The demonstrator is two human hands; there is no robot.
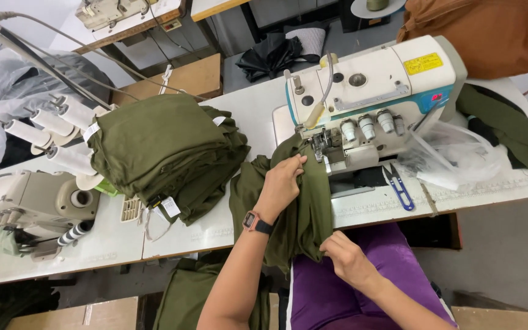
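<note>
Head view showed an olive cloth [304, 211] draped over the table's front edge, its top end fed under the presser foot [324, 142] of a white overlock machine [374, 91] and its lower part hanging toward the person's purple lap [349, 269]. The left hand [282, 183], with a red watch [253, 221] on its wrist, lay flat on the cloth just before the foot, fingers closed down on the fabric and steering it. The right hand [344, 256] was lower, at the table edge, fingers pinched on the cloth's hem.

As a judgement, the seam looked barely begun: only the top end sat at the foot, and nearly the whole length still hung ahead of it. Whether the machine was running could not be told.

A tall stack [166, 153] of folded olive pieces sat to the left on the table [245, 110], some with white tags; whether these were finished or waiting could not be told. Blue snips [398, 186] lay right of the machine, beside clear plastic bags [453, 153]. More olive fabric [514, 131] lay at the far right. White thread cones [56, 131] stood at far left beside a second machine [25, 201].
</note>
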